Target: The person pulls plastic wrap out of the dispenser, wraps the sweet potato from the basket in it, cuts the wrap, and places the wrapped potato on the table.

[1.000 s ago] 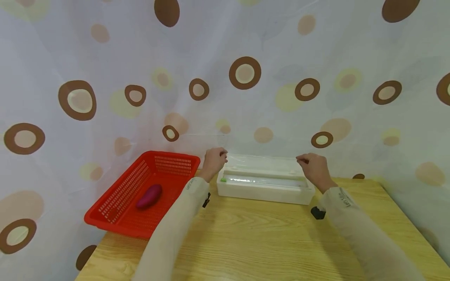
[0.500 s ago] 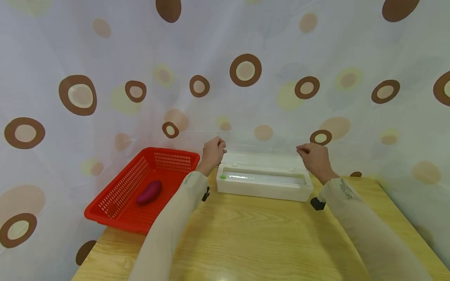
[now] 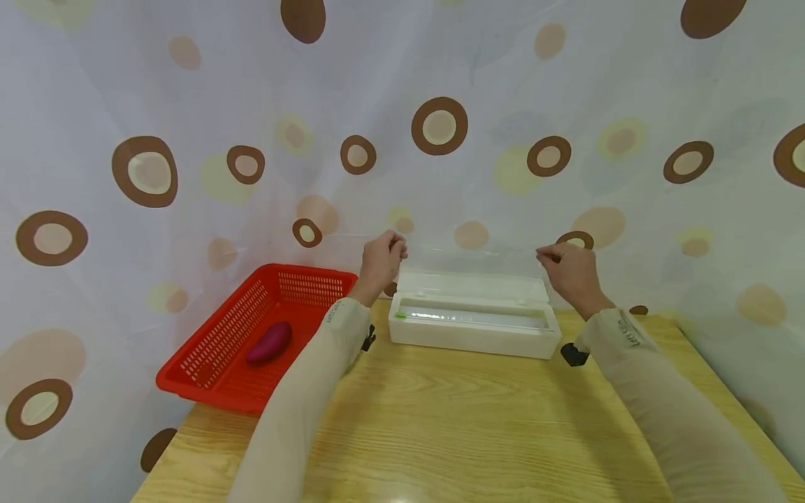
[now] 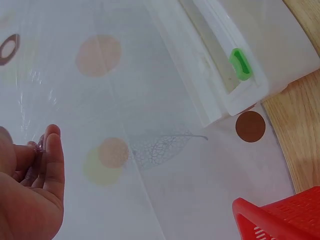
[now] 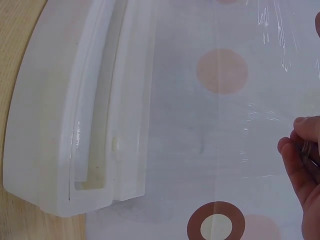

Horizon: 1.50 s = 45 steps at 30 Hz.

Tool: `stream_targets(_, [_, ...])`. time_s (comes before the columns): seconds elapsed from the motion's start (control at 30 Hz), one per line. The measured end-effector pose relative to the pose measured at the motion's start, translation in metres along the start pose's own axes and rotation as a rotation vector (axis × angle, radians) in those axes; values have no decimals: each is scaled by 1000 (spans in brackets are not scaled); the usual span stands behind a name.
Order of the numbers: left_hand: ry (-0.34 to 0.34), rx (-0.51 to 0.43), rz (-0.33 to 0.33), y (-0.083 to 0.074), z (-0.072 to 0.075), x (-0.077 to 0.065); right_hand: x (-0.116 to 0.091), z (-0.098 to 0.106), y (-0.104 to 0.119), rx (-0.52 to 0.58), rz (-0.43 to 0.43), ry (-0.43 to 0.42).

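Observation:
A long white cling film dispenser (image 3: pixel 474 339) stands on the table with its lid (image 3: pixel 472 285) raised at the back. A green slide cutter (image 4: pixel 240 64) sits at its left end. Clear cling film (image 5: pixel 265 107) stretches up from the dispenser, seen mainly by its glints. My left hand (image 3: pixel 382 264) pinches one corner of the film between thumb and fingers, above the dispenser's left end. Above the right end, my right hand (image 3: pixel 572 276) pinches the other corner. Both hands are higher than the lid.
A red plastic basket (image 3: pixel 216 318) stands at the left of the wooden table (image 3: pixel 453 426), holding a purple eggplant-like vegetable (image 3: pixel 270 342). A patterned curtain (image 3: pixel 490 188) hangs close behind the dispenser.
Both hands have risen, drawing the cling film higher above the dispenser. The right hand has also shifted slightly right. The basket and dispenser stay in place.

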State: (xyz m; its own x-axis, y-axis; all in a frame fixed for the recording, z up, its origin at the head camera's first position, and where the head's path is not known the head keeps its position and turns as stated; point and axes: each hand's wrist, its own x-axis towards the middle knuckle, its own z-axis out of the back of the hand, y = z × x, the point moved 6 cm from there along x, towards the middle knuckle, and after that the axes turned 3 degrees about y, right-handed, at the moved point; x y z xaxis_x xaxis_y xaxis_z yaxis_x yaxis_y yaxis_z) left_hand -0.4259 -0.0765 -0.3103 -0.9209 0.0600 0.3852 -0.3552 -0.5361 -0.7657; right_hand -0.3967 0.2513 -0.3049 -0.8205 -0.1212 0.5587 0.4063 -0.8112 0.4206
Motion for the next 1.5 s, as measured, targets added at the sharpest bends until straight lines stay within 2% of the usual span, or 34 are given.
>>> stream_targets(0.33, [-13, 3, -56, -20, 8, 6, 6, 17, 4, 3, -20, -6])
stream_targets(0.57, [-10, 3, -79, -33, 17, 8, 13, 30, 9, 22, -24, -39])
stream_targets(0.9, [-23, -41, -105, -51, 31, 5, 17, 48, 20, 61, -67, -48])
stream_targets(1.2, [-45, -60, -158, -72, 43, 0, 18, 67, 31, 43, 28, -161])
stream_targets(1.5, [-13, -72, -180, -86, 55, -9, 13, 82, 44, 59, -7, -155])
